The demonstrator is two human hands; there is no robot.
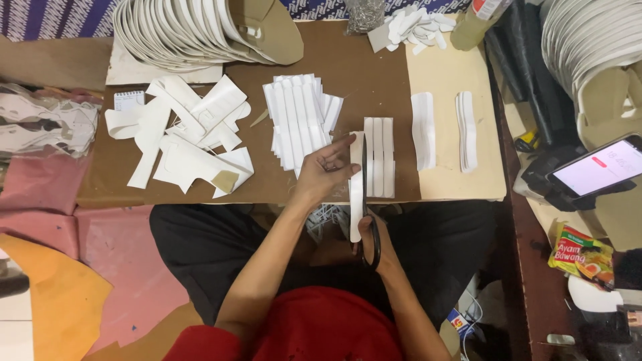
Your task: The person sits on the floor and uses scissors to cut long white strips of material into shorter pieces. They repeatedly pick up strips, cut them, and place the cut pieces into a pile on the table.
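My left hand [326, 168] pinches a long white strip [356, 194] near its top, holding it upright over the front edge of the brown work board [374, 73]. My right hand [376, 246] grips black-handled scissors [367, 207], whose blades run up along the strip's right side. Just right of the strip lie two or three cut white strips [378, 157] side by side. A fanned pile of uncut white pieces [301, 117] lies left of my left hand.
Scrap offcuts [184, 137] cover the board's left part. Two stacks of finished strips [445, 130] rest on a cream sheet. Stacked white sole shapes [194, 30] stand at the back and far right. A phone [597, 170] and a snack packet [580, 254] lie right.
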